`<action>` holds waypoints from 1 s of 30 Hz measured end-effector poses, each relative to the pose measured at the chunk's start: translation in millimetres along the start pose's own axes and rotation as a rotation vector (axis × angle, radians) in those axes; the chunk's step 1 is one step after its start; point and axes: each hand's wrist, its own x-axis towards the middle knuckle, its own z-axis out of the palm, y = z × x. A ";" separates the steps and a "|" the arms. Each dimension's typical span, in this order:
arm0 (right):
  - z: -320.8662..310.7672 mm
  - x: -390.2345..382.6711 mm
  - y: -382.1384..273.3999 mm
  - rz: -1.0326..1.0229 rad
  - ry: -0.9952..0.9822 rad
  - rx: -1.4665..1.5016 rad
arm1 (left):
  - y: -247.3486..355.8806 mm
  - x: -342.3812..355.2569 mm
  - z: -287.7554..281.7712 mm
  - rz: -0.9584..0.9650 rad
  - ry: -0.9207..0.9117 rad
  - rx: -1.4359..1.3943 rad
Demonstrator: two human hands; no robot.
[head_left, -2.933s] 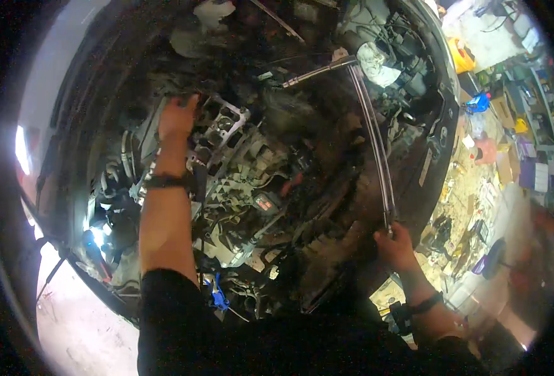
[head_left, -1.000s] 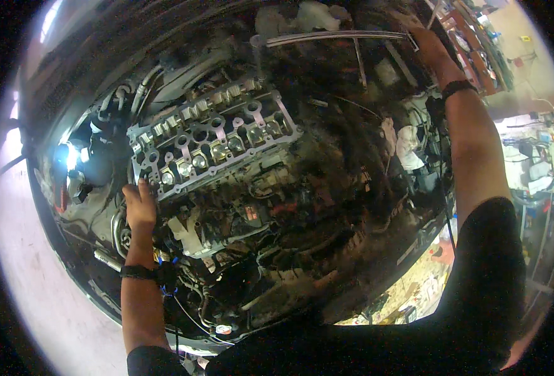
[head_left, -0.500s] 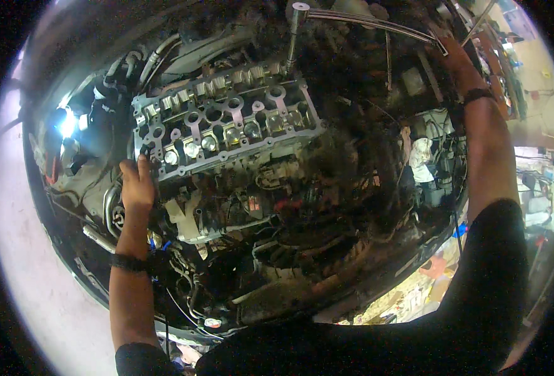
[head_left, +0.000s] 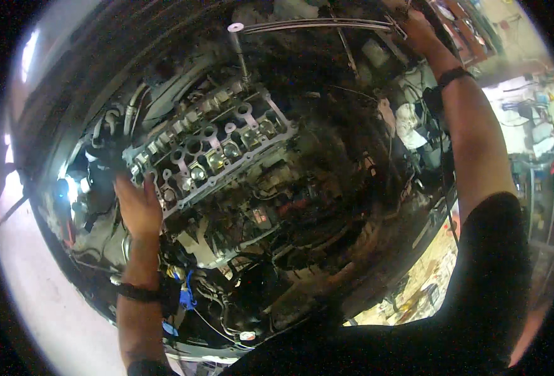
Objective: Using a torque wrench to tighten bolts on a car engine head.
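Observation:
A metal cylinder head [head_left: 217, 164] with round bores lies tilted in the engine bay. My right hand [head_left: 418, 31], at the upper right, is closed around the far end of a long torque wrench [head_left: 317, 24] with thin parallel bars. From the wrench's round head, an extension bar [head_left: 240, 56] runs down to the cylinder head's far right corner. Its lower tip is hidden among the parts there. At the cylinder head's left end is my left hand [head_left: 140, 207], thumb and fingers apart; whether it presses on the metal is unclear.
A bright work lamp [head_left: 70, 188] shines at the left, near hoses and pipes. Blue connectors [head_left: 188, 297] and loose wiring lie below my left hand. A whitish wrapped part [head_left: 408, 122] sits on the right side of the bay. Beyond it are cluttered shelves [head_left: 540, 207].
In the picture, the wrench and my right hand have shifted left, and the cylinder head appears more steeply tilted. My left hand now lies farther over the cylinder head's left end.

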 end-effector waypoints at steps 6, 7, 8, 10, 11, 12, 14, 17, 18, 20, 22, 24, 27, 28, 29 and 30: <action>-18.3 12.1 -27.3 -0.052 -0.153 0.206 | 219.7 183.8 -10.7 0.662 -0.002 -0.124; -16.5 18.7 -19.3 -0.106 -0.096 0.207 | 235.0 198.7 -7.6 0.644 -0.140 0.027; -5.4 18.2 -0.9 -0.151 -0.052 0.195 | 246.4 211.5 0.5 0.685 -0.185 0.058; -12.6 17.4 -22.7 -0.162 0.141 0.331 | 253.8 226.9 19.4 0.761 -0.305 0.167; -19.5 15.7 -32.8 -0.173 0.241 0.396 | 255.6 228.6 26.3 0.725 -0.356 0.198; -26.3 18.1 -40.8 -0.082 0.218 0.551 | 256.0 228.9 30.2 0.684 -0.405 0.228; -45.3 21.8 -59.4 0.061 0.066 0.508 | 255.3 228.8 46.2 0.677 -0.442 0.234; -85.4 48.6 -78.9 0.171 -0.143 0.195 | 252.1 236.4 48.5 0.686 -0.385 0.215; -87.0 58.7 -85.6 0.204 -0.129 0.283 | 252.4 233.8 43.3 0.643 -0.380 0.239; -90.3 64.8 -106.0 0.289 -0.116 0.350 | 254.8 224.2 48.0 0.597 -0.348 0.257; -108.5 50.4 -125.4 0.390 -0.095 0.296 | 261.6 215.8 56.2 0.581 -0.274 0.239; -93.9 57.5 -104.0 0.289 -0.039 0.289 | 268.7 220.1 54.1 0.582 -0.306 0.185; -75.3 77.9 -91.4 0.231 -0.111 0.264 | 253.8 226.0 51.5 0.585 -0.356 0.171; -73.3 78.1 -86.4 0.237 -0.162 0.237 | 249.4 229.6 53.0 0.596 -0.369 0.162; -69.8 67.9 -79.6 0.179 -0.095 0.275 | 246.5 231.7 55.5 0.616 -0.336 0.175; -74.9 56.1 -83.7 0.108 -0.016 0.324 | 236.0 234.6 55.1 0.621 -0.299 0.202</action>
